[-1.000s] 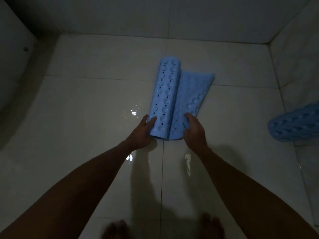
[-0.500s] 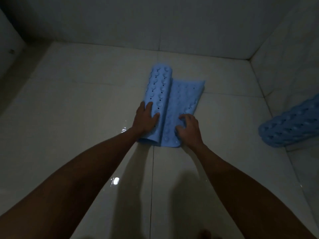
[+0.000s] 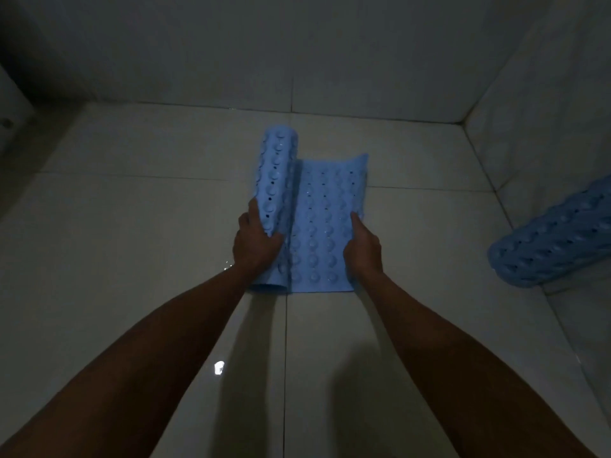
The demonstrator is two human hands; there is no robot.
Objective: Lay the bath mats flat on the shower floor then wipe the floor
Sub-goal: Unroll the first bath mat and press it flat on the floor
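Note:
A light blue bath mat (image 3: 325,223) with rows of suction bumps and small holes lies partly unrolled on the white tiled shower floor (image 3: 132,246). Its left part is still a roll (image 3: 276,180) running away from me. My left hand (image 3: 256,241) curls around the near part of that roll. My right hand (image 3: 362,247) presses flat on the right edge of the unrolled sheet. A second blue mat (image 3: 555,239), rolled up, leans at the right against the wall.
Tiled walls close the floor at the back (image 3: 297,61) and on the right (image 3: 545,110). A darker edge (image 3: 20,127) runs along the far left. Wet glints show on the floor near my left forearm (image 3: 219,368).
The roll has moved left and more of the sheet lies open. My hands have spread apart, the right one shifting to the sheet's right edge.

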